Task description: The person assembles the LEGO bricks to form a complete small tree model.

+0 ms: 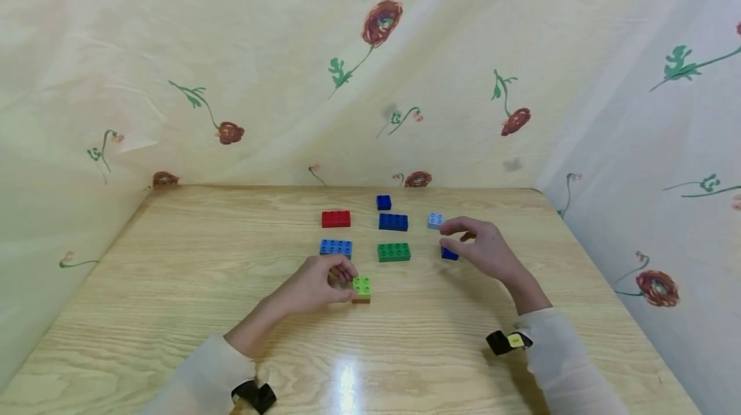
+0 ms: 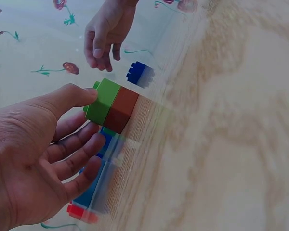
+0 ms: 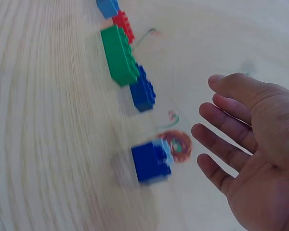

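Observation:
A lime green brick (image 1: 361, 284) sits on a brown brick (image 2: 121, 109) on the table. My left hand (image 1: 317, 284) is at its left side, thumb and index finger pinching the green brick (image 2: 103, 102) while the other fingers are loosely bent. Toward the right, my right hand (image 1: 483, 249) hovers over a small dark blue brick (image 1: 449, 253), fingers apart and holding nothing. The right wrist view shows a gap between this hand (image 3: 250, 139) and the dark blue brick (image 3: 148, 162).
Beyond the hands stand a red brick (image 1: 336, 219), a medium blue brick (image 1: 336, 247), a green brick (image 1: 393, 252), a long dark blue brick (image 1: 393, 222), a small dark blue brick (image 1: 383, 202) and a light blue brick (image 1: 435, 221). Flowered cloth (image 1: 278, 80) borders the table.

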Action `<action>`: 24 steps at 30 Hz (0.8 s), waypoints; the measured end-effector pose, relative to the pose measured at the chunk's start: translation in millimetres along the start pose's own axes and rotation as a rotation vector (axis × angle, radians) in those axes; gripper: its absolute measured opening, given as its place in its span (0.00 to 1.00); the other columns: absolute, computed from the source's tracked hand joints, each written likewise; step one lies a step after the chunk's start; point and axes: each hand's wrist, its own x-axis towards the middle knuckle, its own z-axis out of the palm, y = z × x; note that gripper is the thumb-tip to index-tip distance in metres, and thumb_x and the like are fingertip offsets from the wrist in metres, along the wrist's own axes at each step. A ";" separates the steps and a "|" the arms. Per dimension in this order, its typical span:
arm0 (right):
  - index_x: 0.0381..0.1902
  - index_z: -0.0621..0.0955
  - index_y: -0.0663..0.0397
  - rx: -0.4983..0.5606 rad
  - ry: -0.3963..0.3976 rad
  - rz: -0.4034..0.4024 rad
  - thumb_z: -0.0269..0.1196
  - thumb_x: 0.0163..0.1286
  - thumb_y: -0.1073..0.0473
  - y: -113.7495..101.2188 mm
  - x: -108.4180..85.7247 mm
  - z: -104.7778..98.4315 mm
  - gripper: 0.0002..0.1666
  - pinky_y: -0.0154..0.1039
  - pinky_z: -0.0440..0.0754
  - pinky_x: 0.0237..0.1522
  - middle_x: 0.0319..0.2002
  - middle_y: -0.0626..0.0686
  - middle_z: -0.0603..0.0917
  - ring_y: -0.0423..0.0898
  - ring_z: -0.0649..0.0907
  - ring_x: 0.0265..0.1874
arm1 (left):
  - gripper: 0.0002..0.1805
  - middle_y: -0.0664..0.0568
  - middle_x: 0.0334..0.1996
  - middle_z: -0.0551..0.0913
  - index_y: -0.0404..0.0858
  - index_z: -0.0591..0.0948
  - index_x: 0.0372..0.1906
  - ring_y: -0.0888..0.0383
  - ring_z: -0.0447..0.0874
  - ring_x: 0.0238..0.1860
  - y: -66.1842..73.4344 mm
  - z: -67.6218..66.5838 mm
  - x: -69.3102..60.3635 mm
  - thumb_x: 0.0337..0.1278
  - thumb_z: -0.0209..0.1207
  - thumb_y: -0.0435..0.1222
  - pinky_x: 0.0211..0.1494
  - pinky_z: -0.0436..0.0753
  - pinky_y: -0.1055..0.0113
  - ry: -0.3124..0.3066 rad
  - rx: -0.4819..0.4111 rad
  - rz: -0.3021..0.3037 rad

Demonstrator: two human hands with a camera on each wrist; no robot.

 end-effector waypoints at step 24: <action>0.59 0.82 0.59 -0.012 -0.063 0.095 0.65 0.75 0.51 47.9 -6.9 -9.7 0.22 0.48 0.81 0.55 0.55 0.59 0.87 0.58 0.83 0.57 | 0.14 0.55 0.42 0.85 0.44 0.83 0.46 0.58 0.83 0.44 -1.7 0.5 0.7 0.58 0.73 0.39 0.47 0.83 0.72 0.000 -0.010 -0.008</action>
